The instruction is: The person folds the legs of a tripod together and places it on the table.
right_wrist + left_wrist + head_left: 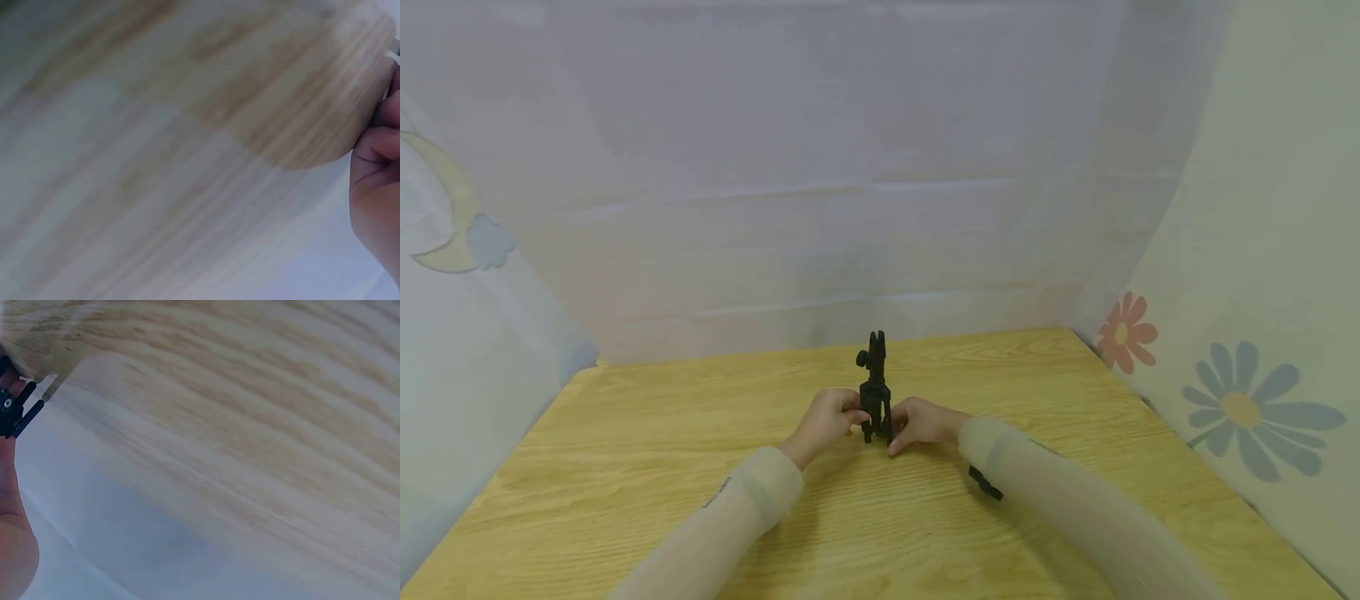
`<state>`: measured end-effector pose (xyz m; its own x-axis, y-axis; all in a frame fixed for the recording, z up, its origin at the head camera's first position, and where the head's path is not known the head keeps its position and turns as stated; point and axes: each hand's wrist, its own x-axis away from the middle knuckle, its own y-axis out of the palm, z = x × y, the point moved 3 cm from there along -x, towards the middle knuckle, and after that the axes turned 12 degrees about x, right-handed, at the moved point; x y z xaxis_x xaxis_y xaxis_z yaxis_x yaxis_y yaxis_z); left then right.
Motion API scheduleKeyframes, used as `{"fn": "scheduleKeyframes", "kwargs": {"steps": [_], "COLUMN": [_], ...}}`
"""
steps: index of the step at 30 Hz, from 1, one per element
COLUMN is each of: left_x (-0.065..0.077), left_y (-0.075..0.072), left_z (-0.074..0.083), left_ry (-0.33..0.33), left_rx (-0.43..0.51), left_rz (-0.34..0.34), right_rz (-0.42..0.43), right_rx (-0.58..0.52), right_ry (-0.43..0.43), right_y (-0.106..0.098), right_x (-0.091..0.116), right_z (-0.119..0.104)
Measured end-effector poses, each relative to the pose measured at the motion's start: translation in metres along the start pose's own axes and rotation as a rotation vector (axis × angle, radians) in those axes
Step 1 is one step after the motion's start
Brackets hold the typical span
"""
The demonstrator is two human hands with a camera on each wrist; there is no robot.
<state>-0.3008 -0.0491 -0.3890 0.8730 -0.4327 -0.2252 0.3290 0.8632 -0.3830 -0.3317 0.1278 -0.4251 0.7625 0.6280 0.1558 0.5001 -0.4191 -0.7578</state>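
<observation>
A black mini tripod-like stand [874,392] stands upright near the middle of the table, with a round knob on its upper left side and a two-pronged top. My left hand [826,419] grips its lower body from the left, thumb at the front. On the other side, my right hand [925,422] pinches a thin leg at the lower right between thumb and fingers. The left wrist view catches black prongs with a screw [17,409] beyond the thumb. In the right wrist view, only curled fingers [378,144] show at the right edge.
A second small black part [985,483] lies on the wooden table [662,450], partly hidden under my right sleeve [1045,467]. Behind the table hangs a pale cloth backdrop [850,208]. Printed side panels with flowers [1242,410] and a moon [456,200] flank it.
</observation>
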Motion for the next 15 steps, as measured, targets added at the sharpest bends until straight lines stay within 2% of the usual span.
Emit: {"fn": "scheduleKeyframes", "kwargs": {"steps": [8,15], "left_x": [-0.0009,-0.0008], "left_y": [0.0007,-0.0018], "left_z": [0.0007,-0.0027], "left_ry": [-0.048,-0.027], "left_rx": [-0.003,-0.01], "left_rz": [0.022,0.039], "right_rz": [0.003,-0.014], "right_rx": [0.038,0.035], "right_ry": [-0.008,0.018], "right_y": [0.0042,0.004], "right_x": [-0.0036,-0.0044], "right_z": [-0.0026,-0.0071]}}
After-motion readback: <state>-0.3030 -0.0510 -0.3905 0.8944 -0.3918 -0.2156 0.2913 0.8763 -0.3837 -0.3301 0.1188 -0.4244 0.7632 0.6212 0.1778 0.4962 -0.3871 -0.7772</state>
